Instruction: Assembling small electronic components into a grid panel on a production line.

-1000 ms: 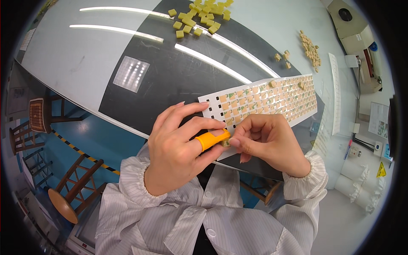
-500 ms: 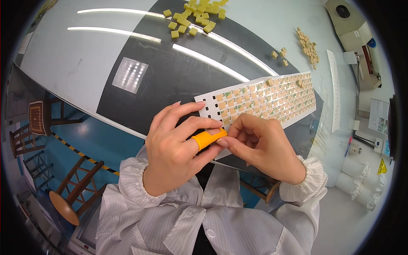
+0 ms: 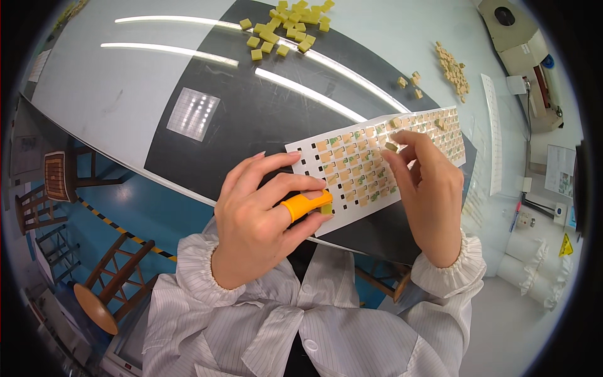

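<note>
My left hand (image 3: 254,207) is over the near left edge of a white sheet (image 3: 344,221) and wears an orange finger cover (image 3: 304,205). Its covered finger and thumb pinch a small yellow-green block (image 3: 326,208). Over the middle of the sheet, my right hand (image 3: 433,195) holds a small beige-and-green block (image 3: 391,147) between thumb and fingertips. Rows of beige and green printed squares (image 3: 355,164) and black marks cover the sheet. Another small block (image 3: 396,122) lies on its far part.
Yellow blocks (image 3: 292,25) are heaped at the table's far side. Small tan pieces (image 3: 453,72) lie in a cluster at far right, with a few loose ones nearer. A translucent square (image 3: 193,113) rests on the dark mat (image 3: 251,125). Wooden stools (image 3: 116,276) stand below the table's left edge.
My right hand has moved from beside the left fingertips up and right over the sheet, with a small block in its pinch. The left hand has barely moved; its yellow-green block now shows.
</note>
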`<state>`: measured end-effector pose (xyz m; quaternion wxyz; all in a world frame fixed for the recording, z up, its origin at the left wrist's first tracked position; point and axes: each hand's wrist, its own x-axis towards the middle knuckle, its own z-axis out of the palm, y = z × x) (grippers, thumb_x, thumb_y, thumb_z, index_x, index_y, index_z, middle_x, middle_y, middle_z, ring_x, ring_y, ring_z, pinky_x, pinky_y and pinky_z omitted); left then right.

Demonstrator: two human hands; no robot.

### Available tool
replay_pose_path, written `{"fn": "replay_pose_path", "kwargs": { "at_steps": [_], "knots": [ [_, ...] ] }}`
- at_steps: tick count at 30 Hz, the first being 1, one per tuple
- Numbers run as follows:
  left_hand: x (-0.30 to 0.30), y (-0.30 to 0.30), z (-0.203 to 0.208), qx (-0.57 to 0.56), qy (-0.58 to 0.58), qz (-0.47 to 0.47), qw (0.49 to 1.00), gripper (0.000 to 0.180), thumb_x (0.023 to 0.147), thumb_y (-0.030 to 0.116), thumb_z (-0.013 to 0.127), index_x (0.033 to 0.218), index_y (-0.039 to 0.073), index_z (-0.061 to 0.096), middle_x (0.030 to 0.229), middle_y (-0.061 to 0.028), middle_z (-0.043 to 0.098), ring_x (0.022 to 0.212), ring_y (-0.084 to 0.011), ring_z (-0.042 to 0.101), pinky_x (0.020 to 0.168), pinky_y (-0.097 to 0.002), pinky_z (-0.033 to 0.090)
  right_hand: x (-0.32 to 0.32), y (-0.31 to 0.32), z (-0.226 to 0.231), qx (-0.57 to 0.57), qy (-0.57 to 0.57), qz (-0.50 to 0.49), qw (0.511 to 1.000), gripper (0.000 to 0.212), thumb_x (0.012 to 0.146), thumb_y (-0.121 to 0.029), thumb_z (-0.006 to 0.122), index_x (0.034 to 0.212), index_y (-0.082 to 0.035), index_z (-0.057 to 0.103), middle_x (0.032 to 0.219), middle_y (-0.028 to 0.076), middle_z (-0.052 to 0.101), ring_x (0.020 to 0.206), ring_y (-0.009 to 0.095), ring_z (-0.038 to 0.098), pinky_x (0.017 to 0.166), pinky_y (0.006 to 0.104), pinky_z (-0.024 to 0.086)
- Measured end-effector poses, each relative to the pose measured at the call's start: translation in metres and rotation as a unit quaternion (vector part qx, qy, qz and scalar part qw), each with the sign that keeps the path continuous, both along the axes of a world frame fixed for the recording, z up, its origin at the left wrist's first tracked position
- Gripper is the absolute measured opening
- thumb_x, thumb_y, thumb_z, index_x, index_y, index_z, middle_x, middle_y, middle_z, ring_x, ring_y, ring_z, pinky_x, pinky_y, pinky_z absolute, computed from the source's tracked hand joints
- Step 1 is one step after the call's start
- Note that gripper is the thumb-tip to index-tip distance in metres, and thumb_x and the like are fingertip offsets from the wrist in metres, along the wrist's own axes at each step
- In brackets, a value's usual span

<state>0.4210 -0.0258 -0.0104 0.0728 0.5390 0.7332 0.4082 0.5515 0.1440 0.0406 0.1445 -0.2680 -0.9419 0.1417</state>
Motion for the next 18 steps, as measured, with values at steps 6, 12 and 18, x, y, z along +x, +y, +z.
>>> {"fn": "replay_pose_path", "kwargs": {
  "at_steps": [6, 12, 18],
  "knots": [
    [0.000, 0.000, 0.000, -0.002, -0.003, 0.004, 1.000, 0.023, 0.062, 0.017, 0.086, 0.082, 0.011, 0.076, 0.095, 0.0030, 0.072, 0.110, -0.0230, 0.059, 0.097, -0.0453, 0.042, 0.008, -0.022, 0.002, -0.092, -0.019, 0.053, 0.994, 0.017, 0.078, -0.002, 0.075, 0.092, -0.002, 0.066, 0.076, 0.005, 0.060, 0.055, 0.011, 0.054, 0.050, 0.0227, 0.043],
    [0.000, 0.000, 0.000, -0.004, -0.001, 0.008, 1.000, 0.024, 0.062, 0.017, 0.086, 0.083, 0.011, 0.076, 0.095, 0.0032, 0.072, 0.110, -0.0229, 0.060, 0.097, -0.0455, 0.042, 0.010, -0.024, 0.000, -0.149, -0.032, 0.087, 0.985, 0.012, 0.077, -0.004, 0.072, 0.087, -0.003, 0.066, 0.078, 0.009, 0.060, 0.064, 0.026, 0.062, 0.057, 0.0331, 0.050],
    [0.000, 0.000, 0.000, -0.002, -0.001, 0.007, 1.000, 0.024, 0.062, 0.018, 0.086, 0.083, 0.011, 0.076, 0.095, 0.0030, 0.072, 0.110, -0.0228, 0.060, 0.098, -0.0460, 0.042, 0.008, -0.026, 0.002, -0.182, -0.035, 0.039, 0.982, 0.012, 0.076, 0.000, 0.075, 0.086, 0.000, 0.068, 0.076, 0.005, 0.060, 0.058, 0.011, 0.058, 0.054, 0.0225, 0.046]
  ]
}}
